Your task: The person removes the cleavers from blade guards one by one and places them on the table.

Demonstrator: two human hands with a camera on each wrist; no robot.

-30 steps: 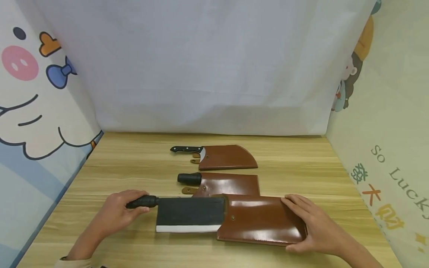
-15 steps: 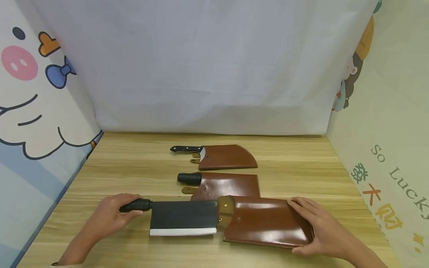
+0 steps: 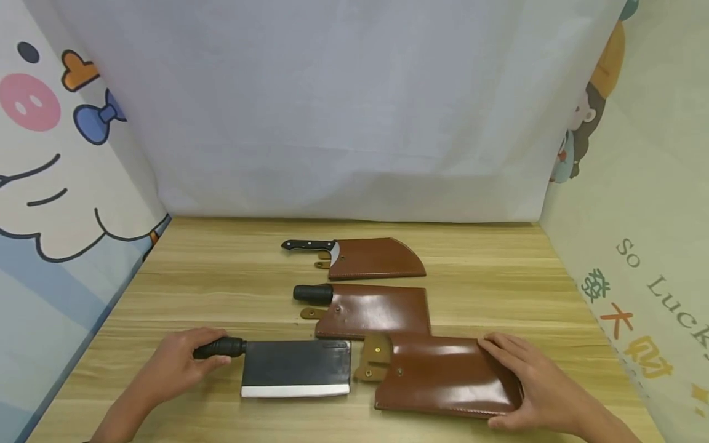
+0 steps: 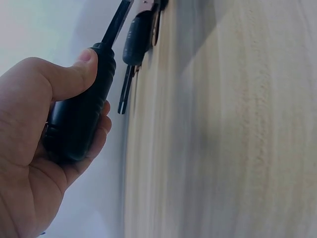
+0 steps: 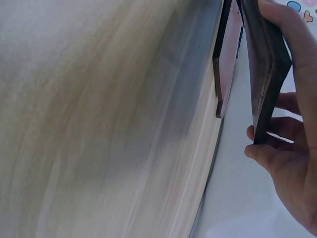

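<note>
By its black handle [image 4: 81, 116], my left hand [image 3: 180, 360] grips a cleaver [image 3: 296, 366] with a dark rectangular blade and a bright edge facing me. Its thumb lies along the handle in the left wrist view. To the right, my right hand [image 3: 534, 384] holds the closed end of a brown leather sheath [image 3: 448, 375], fingers on the far side and thumb on the near side. The sheath's tan snap straps [image 3: 371, 360] stick out at its mouth, a small gap from the blade tip. In the right wrist view the sheath [image 5: 267, 74] stands off the table.
Just behind lies a sheathed cleaver [image 3: 382, 311] with a thick black handle. Farther back rests a second sheathed knife [image 3: 379, 258] with a curved sheath and a riveted handle. A white cloth [image 3: 354, 111] hangs along the table's back edge, with printed panels on both sides.
The cleaver's blade has come out of the sheath as my left hand drew it left and toward me. My right hand has shifted the sheath right and nearer.
</note>
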